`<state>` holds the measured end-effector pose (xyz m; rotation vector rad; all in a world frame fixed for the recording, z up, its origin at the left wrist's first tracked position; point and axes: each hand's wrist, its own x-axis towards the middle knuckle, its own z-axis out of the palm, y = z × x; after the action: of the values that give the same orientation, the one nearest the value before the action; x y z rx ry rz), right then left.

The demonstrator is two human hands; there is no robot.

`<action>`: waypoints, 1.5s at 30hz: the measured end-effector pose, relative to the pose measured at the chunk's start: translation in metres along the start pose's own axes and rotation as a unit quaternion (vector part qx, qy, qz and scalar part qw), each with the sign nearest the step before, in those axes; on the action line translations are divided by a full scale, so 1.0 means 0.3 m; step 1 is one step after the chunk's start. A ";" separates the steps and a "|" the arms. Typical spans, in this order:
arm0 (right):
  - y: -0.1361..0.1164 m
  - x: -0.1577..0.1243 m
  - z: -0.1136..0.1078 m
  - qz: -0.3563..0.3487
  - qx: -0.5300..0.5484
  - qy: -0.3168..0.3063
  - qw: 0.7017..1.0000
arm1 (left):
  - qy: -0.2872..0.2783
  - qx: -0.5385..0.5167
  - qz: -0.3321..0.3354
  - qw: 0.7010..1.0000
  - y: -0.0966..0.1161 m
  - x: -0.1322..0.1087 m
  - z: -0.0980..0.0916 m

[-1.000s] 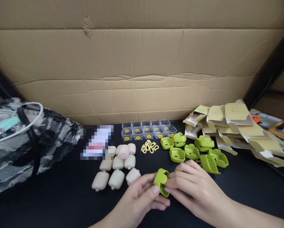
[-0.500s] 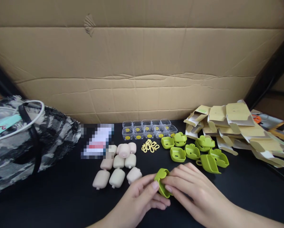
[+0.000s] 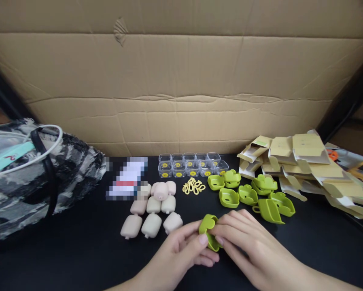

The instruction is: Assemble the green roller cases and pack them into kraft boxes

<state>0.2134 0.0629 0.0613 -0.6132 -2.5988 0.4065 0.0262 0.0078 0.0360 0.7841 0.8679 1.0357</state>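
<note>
Everything in view has slid slightly toward three o'clock since half a second ago. At five o'clock, the left hand (image 3: 179,251), fingers half-curled, grasps a lobed green case shell (image 3: 206,224); the right hand (image 3: 250,237) pinches its three-o'clock edge, fingers nearly closed.

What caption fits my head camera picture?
The left hand and right hand hold a hollow, lime-green, plastic-looking shell over a black tabletop, pale yellow oval loops beyond.
</note>
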 end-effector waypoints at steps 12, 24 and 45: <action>-0.021 0.012 -0.015 -0.102 -0.046 0.137 0.984 | 0.047 -0.025 0.022 0.998 -0.009 -0.002 0.015; -0.033 0.003 -0.016 -0.179 -0.283 0.219 0.916 | 0.012 -0.028 0.032 0.999 0.006 -0.006 0.013; -0.015 -0.014 0.023 -0.157 -0.255 0.132 0.945 | 0.005 -0.034 0.013 0.999 0.004 -0.005 0.009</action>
<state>0.2120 0.0558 0.0557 -0.3631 -2.4733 -0.4359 0.0276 0.0065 0.0387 0.7352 0.8299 1.0867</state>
